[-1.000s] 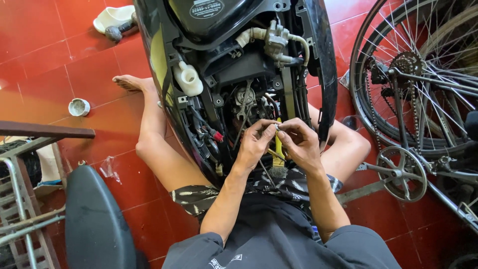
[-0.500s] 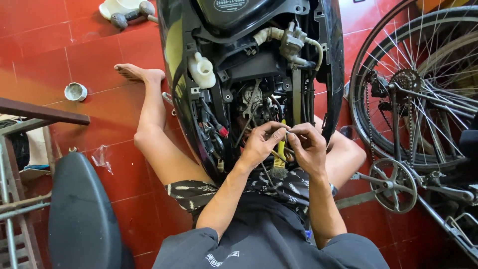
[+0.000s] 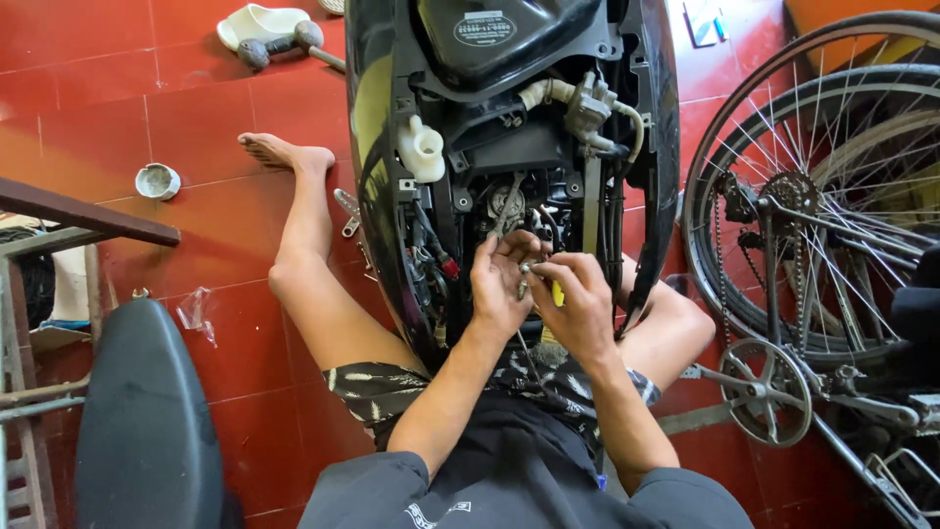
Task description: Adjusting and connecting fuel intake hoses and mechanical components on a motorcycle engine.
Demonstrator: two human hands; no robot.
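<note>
I sit on a red tile floor facing the opened front of a black scooter (image 3: 646,127), with its wiring and parts exposed. My left hand (image 3: 501,284) and my right hand (image 3: 580,306) meet close together low in the opening. Both pinch a small metal part (image 3: 529,268) between their fingertips. A yellow-handled tool (image 3: 557,292) shows under my right hand's fingers. A white plastic reservoir (image 3: 422,149) sits up and left of the hands, and a grey hose fitting (image 3: 587,106) is above them. My bare legs spread to either side of the scooter.
A bicycle (image 3: 813,235) with chain and crank stands at the right. A black seat (image 3: 147,421) and a metal frame (image 3: 39,323) are at the left. A small white cup (image 3: 158,180), a grey dumbbell (image 3: 279,44) and a white sandal (image 3: 257,20) lie on the floor beyond my left foot.
My hands stay together on the small part, with only slight finger movement. The view has shifted a little down and to the left.
</note>
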